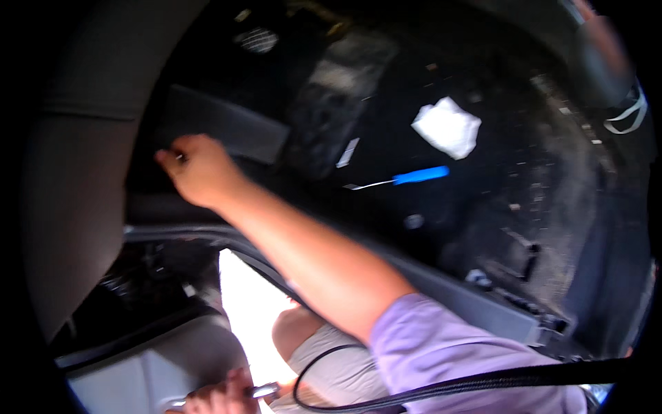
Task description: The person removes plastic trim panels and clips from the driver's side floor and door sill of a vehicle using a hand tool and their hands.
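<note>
My right arm, in a purple sleeve, reaches across to the left, and its hand is closed close to the grey seat side. A small dark glint shows between its fingers, too small to name. Beside it lies a flat dark grey panel. At the lower left, my left hand is closed around a shiny metal rod-like tool; fingers hide its middle. On the black car floor lie a blue-handled screwdriver, a small light strip and a crumpled white cloth or paper.
A dark sill runs along the door opening below the floor. The grey door panel stands at the lower left. A black braided cable loops across the lower edge. A white strap loop is at the upper right. Small debris dots the floor.
</note>
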Demonstrator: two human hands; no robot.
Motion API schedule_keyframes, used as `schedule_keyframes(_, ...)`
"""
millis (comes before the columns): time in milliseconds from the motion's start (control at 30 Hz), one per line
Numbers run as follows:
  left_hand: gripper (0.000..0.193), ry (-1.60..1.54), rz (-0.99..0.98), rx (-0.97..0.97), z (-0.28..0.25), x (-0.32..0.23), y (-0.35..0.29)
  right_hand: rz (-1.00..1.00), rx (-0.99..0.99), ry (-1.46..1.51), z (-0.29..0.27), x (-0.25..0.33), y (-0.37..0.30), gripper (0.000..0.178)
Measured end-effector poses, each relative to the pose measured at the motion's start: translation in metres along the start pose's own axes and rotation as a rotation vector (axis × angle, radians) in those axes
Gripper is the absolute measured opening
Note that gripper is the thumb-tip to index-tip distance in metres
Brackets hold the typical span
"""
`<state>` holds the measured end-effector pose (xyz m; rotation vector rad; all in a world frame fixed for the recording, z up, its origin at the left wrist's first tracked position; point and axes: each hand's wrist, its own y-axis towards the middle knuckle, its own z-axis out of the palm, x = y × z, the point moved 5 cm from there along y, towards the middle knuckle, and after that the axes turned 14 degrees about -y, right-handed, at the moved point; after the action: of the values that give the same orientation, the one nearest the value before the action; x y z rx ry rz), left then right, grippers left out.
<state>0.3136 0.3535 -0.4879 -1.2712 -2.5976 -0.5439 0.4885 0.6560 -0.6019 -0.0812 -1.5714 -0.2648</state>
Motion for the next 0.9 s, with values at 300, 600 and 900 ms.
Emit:
schedule_keyframes(300,0.008,-0.074,-0.026,-0.142,-0.005,-0.005,0.024,-0.151,0.077,0.114,0.003,-0.016,0.004,0.015)
schedule_keyframes(600,0.009,-0.132,-0.063,-0.308,-0.007,-0.005,0.028,-0.197,0.049,0.016,0.012,-0.013,0.002,0.03)
schedule_keyframes(900,0.009,-0.178,-0.071,-0.35,-0.008,0.008,0.019,-0.233,-0.064,0.067,0.038,-0.025,0.009,0.013)
